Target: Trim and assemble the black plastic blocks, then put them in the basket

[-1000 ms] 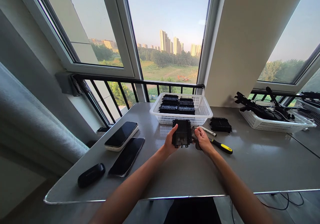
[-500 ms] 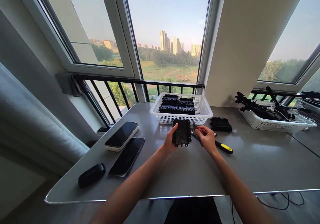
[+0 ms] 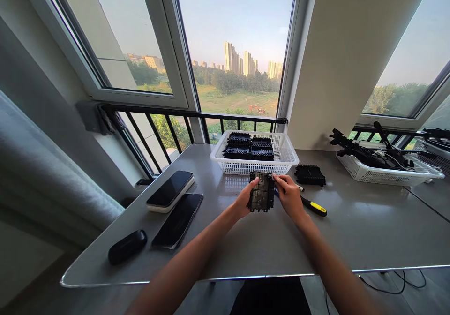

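Note:
My left hand grips the left side of a black rectangular plastic part, held just above the grey table. My right hand is closed in a pinch at the part's upper right corner, on something small that I cannot make out. A screwdriver with a black and yellow handle lies on the table just right of my right hand, beside a white marker. Another black part lies behind them.
A white basket with several black parts stands at the back. A second white basket of black pieces and cables sits far right. Two phones and a black case lie at the left.
The black part has shifted slightly right and turned in my left hand. My right hand moved from beside it to pinch at its upper right corner.

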The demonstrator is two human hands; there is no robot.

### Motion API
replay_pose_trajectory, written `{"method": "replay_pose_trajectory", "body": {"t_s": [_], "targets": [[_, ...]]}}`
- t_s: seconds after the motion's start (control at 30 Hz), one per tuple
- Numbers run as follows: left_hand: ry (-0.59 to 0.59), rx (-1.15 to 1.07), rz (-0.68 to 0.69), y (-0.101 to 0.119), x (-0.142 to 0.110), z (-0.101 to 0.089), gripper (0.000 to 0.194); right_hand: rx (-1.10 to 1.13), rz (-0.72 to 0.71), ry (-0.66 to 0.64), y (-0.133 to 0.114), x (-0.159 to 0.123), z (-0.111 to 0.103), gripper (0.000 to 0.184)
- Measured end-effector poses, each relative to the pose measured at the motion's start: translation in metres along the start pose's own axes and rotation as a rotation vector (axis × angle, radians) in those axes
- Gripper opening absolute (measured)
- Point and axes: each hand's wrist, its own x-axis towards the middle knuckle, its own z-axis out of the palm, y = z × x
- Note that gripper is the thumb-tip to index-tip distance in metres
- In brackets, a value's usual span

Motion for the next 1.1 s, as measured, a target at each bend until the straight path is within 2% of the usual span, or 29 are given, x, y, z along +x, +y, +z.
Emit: {"method": "replay_pose_trajectory", "body": {"t_s": [0.17,0.27,0.37,0.43,0.5,0.57,0.6,0.67,0.73,0.83,0.97,1.03,1.1], "targets": [[-0.01,-0.06,0.075,0.001,0.005,-0.002,0.064,-0.171,-0.089,-0.106,-0.002,-0.004,0.003,0.042],[0.036,-0.114,0.138,0.01,0.007,-0.009,0.067,-0.203,-0.176,-0.221,-0.011,-0.005,0.003,0.042],[0.107,-0.121,0.202,0.021,0.008,-0.016,0.065,-0.132,-0.254,-0.319,-0.019,-0.006,0.002,0.039],[0.139,-0.117,0.211,0.023,0.007,-0.016,0.063,-0.062,-0.246,-0.258,-0.02,-0.005,0.0,0.036],[0.128,-0.099,0.173,0.019,0.007,-0.013,0.062,-0.029,-0.175,-0.093,-0.017,-0.004,-0.001,0.036],[0.063,-0.06,0.104,0.011,0.006,-0.008,0.062,-0.044,-0.08,0.053,-0.01,-0.003,-0.002,0.037],[0.018,-0.038,0.075,0.007,0.005,-0.006,0.061,-0.058,-0.043,0.084,-0.007,-0.002,-0.002,0.037],[-0.053,-0.013,0.052,0.001,0.004,-0.001,0.057,-0.082,-0.002,0.065,-0.001,-0.001,-0.002,0.038],[-0.071,-0.019,0.056,-0.001,0.003,0.0,0.055,-0.094,-0.002,0.013,0.001,0.0,-0.002,0.04],[-0.027,-0.073,0.066,0.003,0.004,-0.002,0.062,-0.103,-0.072,-0.077,-0.002,-0.001,-0.003,0.039],[0.081,-0.13,0.182,0.016,0.006,-0.012,0.067,-0.08,-0.218,-0.257,-0.015,-0.005,-0.004,0.032],[0.123,-0.131,0.22,0.02,0.007,-0.016,0.065,-0.056,-0.234,-0.243,-0.019,-0.006,-0.004,0.025],[0.132,-0.115,0.212,0.021,0.007,-0.017,0.063,-0.034,-0.201,-0.133,-0.02,-0.006,-0.004,0.024]]}}
